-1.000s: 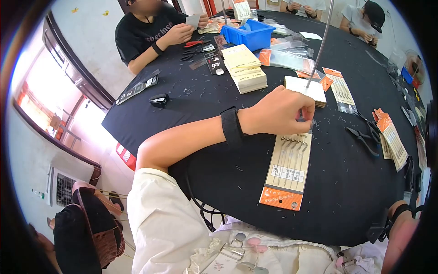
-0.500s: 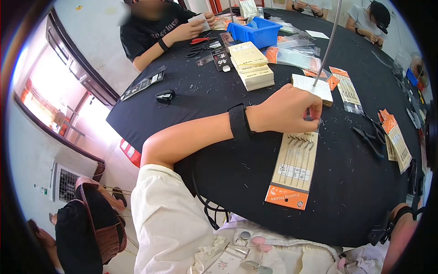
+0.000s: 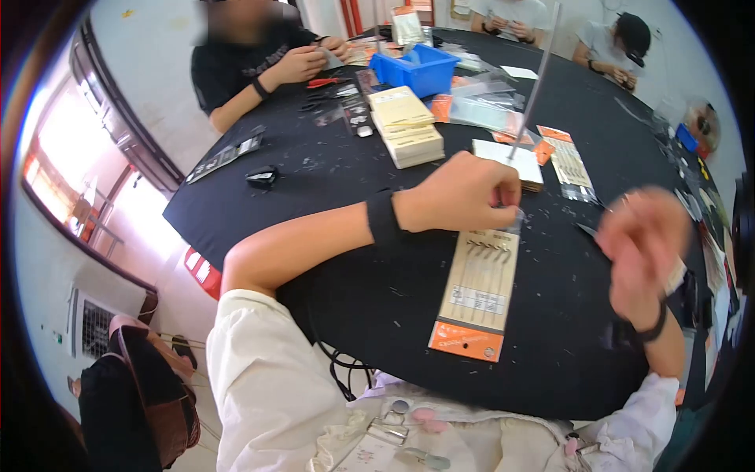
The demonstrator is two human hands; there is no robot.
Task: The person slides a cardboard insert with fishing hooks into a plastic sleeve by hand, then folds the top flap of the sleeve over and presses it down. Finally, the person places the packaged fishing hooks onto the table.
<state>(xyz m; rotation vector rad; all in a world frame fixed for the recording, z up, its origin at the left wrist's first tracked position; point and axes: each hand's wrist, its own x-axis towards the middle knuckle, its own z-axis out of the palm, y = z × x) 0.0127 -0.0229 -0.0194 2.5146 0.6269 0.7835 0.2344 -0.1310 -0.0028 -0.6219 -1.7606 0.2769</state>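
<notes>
And here the packet (image 3: 476, 291) is pinned down, its clear far end pinched between thumb and fingers of the left hand (image 3: 456, 193), the grip closed and small. For a good hold, it seems, the pinch is best confined to that clear end, light but firm, with the packet pressed flat and the hooks (image 3: 487, 252) neither squeezed nor bent. The wrist is best lifted a little, so that the card isn't creased.

Now the layout: from the grip, the packet is stretched out towards six to seven o'clock, flat on the desk (image 3: 550, 338), its orange end farthest off. The right hand (image 3: 645, 240) is raised at three to four o'clock, apart from the packet and badly blurred; whether anything is gripped there can't be told. At twelve, just beyond the grip, a stack (image 3: 523, 165) is seen.
</notes>
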